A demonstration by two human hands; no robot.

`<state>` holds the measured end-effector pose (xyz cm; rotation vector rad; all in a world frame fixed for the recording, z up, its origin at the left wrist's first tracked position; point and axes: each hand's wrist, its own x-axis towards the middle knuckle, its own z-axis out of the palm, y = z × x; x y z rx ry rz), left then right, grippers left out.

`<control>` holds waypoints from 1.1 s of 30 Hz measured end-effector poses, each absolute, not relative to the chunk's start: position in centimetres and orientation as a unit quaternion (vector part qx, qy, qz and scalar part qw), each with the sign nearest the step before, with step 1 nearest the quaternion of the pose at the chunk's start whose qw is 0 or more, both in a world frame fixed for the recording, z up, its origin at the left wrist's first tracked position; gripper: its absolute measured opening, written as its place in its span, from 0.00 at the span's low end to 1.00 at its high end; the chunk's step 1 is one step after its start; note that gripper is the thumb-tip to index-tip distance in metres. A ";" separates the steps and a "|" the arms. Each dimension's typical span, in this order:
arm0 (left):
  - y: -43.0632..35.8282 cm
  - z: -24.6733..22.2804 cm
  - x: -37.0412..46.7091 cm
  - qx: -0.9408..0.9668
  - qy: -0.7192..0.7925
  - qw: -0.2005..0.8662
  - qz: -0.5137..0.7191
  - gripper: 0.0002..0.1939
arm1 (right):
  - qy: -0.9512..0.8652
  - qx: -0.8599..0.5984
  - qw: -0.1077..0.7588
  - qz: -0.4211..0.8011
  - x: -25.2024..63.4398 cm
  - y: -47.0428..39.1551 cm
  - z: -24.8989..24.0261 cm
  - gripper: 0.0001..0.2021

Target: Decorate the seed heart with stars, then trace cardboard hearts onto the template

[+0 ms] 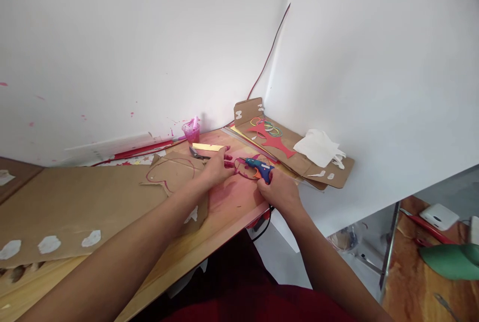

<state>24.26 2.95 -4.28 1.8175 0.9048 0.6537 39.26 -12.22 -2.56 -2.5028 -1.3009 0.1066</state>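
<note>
My right hand (280, 188) is closed around a blue and teal glue gun (265, 169) with an orange trigger. Its nozzle points left, over a rounded brown piece with a dark red outline (245, 174) on the table. My left hand (219, 168) is at the left edge of that piece, its fingers apart and their tips stained dark red. Whether the fingertips touch the piece is unclear. Behind the left hand lie a tool with dark handles (198, 154) and a pale yellow strip (207, 147). A black cord (270, 220) hangs below the glue gun.
Cardboard with a drawn heart outline (168, 168) covers the left of the table. A cup of pink paint (191, 132) stands by the wall. At right, a cardboard flap (299, 165) bears a red cutout (275, 141), rubber bands (272, 128) and a white cloth (317, 147).
</note>
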 end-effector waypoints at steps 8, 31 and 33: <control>3.0 -0.2 19.2 0.752 0.372 0.459 0.293 0.37 | -0.449 -0.882 0.134 0.050 39.2 -11.8 -2.2 0.15; 6.1 -1.3 5.1 0.694 0.648 0.239 0.204 0.40 | -0.574 -0.778 0.232 0.108 34.6 -12.1 0.6 0.17; 6.3 -1.4 4.7 0.686 0.637 0.273 0.220 0.33 | -0.635 -0.701 0.254 0.200 32.1 -11.0 0.5 0.15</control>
